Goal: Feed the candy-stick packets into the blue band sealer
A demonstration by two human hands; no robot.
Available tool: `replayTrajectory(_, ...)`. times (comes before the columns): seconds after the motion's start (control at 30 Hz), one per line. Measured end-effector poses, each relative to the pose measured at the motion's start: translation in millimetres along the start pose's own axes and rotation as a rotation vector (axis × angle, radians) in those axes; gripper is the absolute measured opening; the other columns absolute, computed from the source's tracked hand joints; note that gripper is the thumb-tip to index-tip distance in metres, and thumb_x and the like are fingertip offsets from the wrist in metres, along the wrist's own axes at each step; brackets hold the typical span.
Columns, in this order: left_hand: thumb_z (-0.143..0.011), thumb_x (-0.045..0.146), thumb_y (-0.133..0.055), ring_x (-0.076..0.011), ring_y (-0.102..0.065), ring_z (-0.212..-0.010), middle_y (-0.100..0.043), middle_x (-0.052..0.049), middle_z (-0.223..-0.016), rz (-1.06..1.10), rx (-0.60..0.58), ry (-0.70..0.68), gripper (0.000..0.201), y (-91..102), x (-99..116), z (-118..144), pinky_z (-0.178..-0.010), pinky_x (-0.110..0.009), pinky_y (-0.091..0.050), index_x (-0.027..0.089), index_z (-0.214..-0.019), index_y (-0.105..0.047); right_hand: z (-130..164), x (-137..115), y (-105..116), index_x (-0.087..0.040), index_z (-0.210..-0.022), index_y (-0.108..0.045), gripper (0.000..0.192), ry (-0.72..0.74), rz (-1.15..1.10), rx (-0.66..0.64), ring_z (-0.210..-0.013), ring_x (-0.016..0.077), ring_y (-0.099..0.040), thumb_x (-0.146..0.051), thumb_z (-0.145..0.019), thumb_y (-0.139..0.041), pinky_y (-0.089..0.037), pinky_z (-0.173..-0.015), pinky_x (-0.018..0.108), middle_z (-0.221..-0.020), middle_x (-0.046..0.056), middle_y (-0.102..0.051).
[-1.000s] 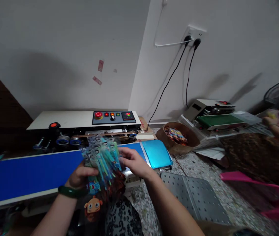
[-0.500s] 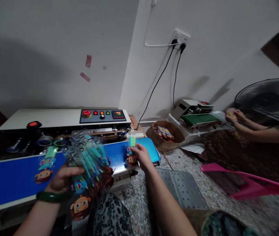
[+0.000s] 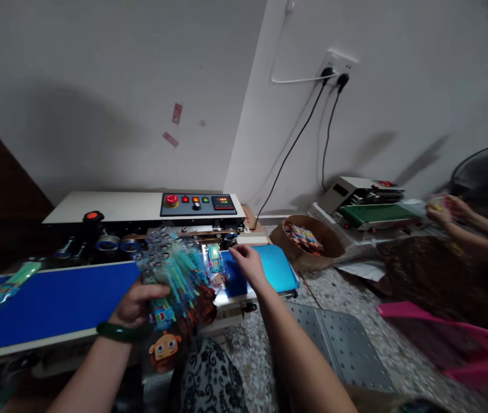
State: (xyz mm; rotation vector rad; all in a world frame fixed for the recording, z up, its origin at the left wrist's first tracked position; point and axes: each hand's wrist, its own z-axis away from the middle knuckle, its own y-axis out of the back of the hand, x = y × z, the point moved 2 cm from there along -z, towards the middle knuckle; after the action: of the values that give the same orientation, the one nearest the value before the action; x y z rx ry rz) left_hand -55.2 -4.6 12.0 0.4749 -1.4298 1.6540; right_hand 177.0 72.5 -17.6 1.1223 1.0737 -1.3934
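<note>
My left hand [image 3: 136, 301], with a dark green bangle at the wrist, grips a thick bunch of clear plastic packets [image 3: 177, 275] with pale green and blue sticks and brown-haired cartoon figures. My right hand [image 3: 250, 268] is over the belt's right part, its fingers drawn together and no object visible in them. Just left of those fingertips, a single packet [image 3: 215, 261] lies on the blue conveyor belt [image 3: 67, 298], its top edge by the band sealing machine [image 3: 106, 205]. Another packet [image 3: 6, 291] rests at the belt's far left.
A light blue plate [image 3: 273, 268] adjoins the belt's right end. Beyond it stands a round brown container [image 3: 334, 249] holding packets. A second sealer with a green belt [image 3: 373, 214] is farther right, near another person's hands [image 3: 445, 209]. A pink plastic stool or chair [image 3: 480, 353] is at right.
My right hand has let go of a packet, which now lies on the belt to the left of its fingers. The other packet has travelled left. The view has swung left.
</note>
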Motion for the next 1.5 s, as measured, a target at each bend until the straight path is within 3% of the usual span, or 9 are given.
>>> replayTrajectory(0.2,-0.052,0.005,-0.065,-0.0277,-0.065,-0.069,-0.071,-0.009,-0.08,0.026,0.012,-0.033,0.053,-11.3,1,-2,-0.063,-0.039,-0.054,0.013,-0.104,-0.061,61,-45,-30,-0.017,-0.073,-0.057,0.016,0.313,0.099,-0.311,-0.06,0.011,-0.052,-0.031,-0.069,-0.064,-0.042,-0.056,0.023,-0.069,-0.001,-0.056)
replayTrajectory(0.37,-0.054,0.005,-0.066,-0.029,-0.065,-0.072,-0.07,-0.009,-0.084,0.019,0.002,-0.026,0.051,-13.8,-4,-3,-0.066,-0.04,-0.054,0.013,-0.104,-0.061,74,-55,-35,-0.019,-0.075,-0.059,0.01,0.504,0.217,-0.263,-0.078,0.0148,-0.053,-0.028,-0.075,-0.059,-0.043,-0.063,0.024,-0.082,0.003,-0.056)
replayTrajectory(0.53,-0.054,0.007,-0.067,-0.0299,-0.065,-0.077,-0.07,-0.01,-0.083,0.036,0.037,-0.006,0.043,-17.3,-15,-7,-0.069,-0.042,-0.053,0.011,-0.097,-0.063,76,-50,-41,-0.019,-0.07,-0.054,0.011,0.534,0.174,-0.203,-0.088,0.0169,-0.052,-0.027,-0.076,-0.056,-0.043,-0.072,0.027,-0.092,0.005,-0.056)
replayTrajectory(0.63,-0.054,0.007,-0.067,-0.0276,-0.065,-0.074,-0.07,-0.009,-0.081,0.038,0.077,-0.04,0.043,-19.4,-18,-11,-0.068,-0.039,-0.054,0.01,-0.097,-0.063,74,-43,-41,-0.02,-0.073,-0.047,0.011,0.514,0.012,-0.081,-0.093,0.0164,-0.051,-0.027,-0.081,-0.049,-0.039,-0.083,0.029,-0.094,0.004,-0.057)
replayTrajectory(0.73,-0.053,0.007,-0.068,-0.0261,-0.066,-0.068,-0.07,-0.008,-0.075,0.036,0.126,-0.018,0.04,-19.4,-19,-14,-0.063,-0.037,-0.054,0.009,-0.092,-0.064,71,-37,-36,-0.021,-0.076,-0.042,0.015,0.45,-0.119,0.054,-0.079,0.014,-0.053,-0.033,-0.08,-0.05,-0.042,-0.072,0.026,-0.08,0.001,-0.056)
replayTrajectory(0.9,-0.053,0.006,-0.068,-0.0279,-0.066,-0.071,-0.071,-0.009,-0.08,0.026,0.082,0.023,0.048,-21.1,-20,-15,-0.065,-0.039,-0.054,0.01,-0.101,-0.061,64,-32,-31,-0.021,-0.094,-0.046,0.033,0.244,-0.266,-0.056,-0.059,0.0121,-0.055,-0.033,-0.069,-0.064,-0.046,-0.056,0.024,-0.071,-0.002,-0.059)
replayTrajectory(1.07,-0.052,0.005,-0.068,-0.0268,-0.066,-0.066,-0.071,-0.008,-0.076,0.018,0.115,0.023,0.053,-12.5,-15,-12,-0.06,-0.036,-0.055,0.012,-0.104,-0.061,44,-24,6,-0.019,-0.089,-0.05,0.033,0.188,-0.352,0.124,-0.064,0.0174,-0.062,-0.028,-0.062,-0.068,-0.05,-0.056,0.027,-0.072,0.0,-0.062)
replayTrajectory(1.27,-0.05,0.006,-0.067,-0.0266,-0.066,-0.064,-0.071,-0.006,-0.074,0.024,0.193,-0.029,0.052,-0.8,-2,-8,-0.061,-0.037,-0.056,0.013,-0.101,-0.062,7,11,46,-0.017,-0.067,-0.05,0.021,-0.16,-0.238,0.172,-0.048,0.0149,-0.057,-0.019,-0.052,-0.065,-0.047,-0.046,0.026,-0.054,-0.001,-0.056)
replayTrajectory(1.5,-0.049,0.004,-0.067,-0.0262,-0.066,-0.063,-0.071,-0.005,-0.073,0.024,0.184,-0.044,0.054,-3.3,-3,-9,-0.055,-0.034,-0.056,0.015,-0.102,-0.062,-14,17,27,-0.013,-0.059,-0.054,0.013,-0.195,-0.105,0.088,-0.042,0.012,-0.05,-0.016,-0.052,-0.065,-0.042,-0.043,0.025,-0.05,0.0,-0.053)
